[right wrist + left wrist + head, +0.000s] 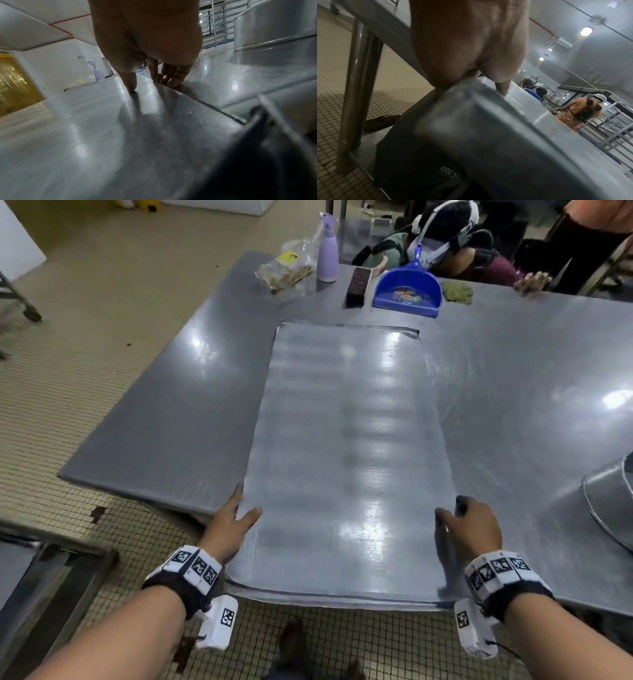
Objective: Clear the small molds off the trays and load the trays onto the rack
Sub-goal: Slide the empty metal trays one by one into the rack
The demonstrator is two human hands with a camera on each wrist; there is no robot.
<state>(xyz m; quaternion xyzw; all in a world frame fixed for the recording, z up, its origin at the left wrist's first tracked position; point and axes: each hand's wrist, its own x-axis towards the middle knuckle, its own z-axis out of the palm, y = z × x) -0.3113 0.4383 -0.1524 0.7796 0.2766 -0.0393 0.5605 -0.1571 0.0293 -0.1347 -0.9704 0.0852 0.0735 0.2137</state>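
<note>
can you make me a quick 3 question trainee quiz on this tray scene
1. True or false: small molds sit on the flat steel tray.
2. Which hand has its thumb on top of the tray? A) left hand only B) right hand only C) both
3. Fill in: the blue plastic dustpan lies on the steel table beyond the tray's ____ end.

Key: 1 false; 2 C; 3 far
</note>
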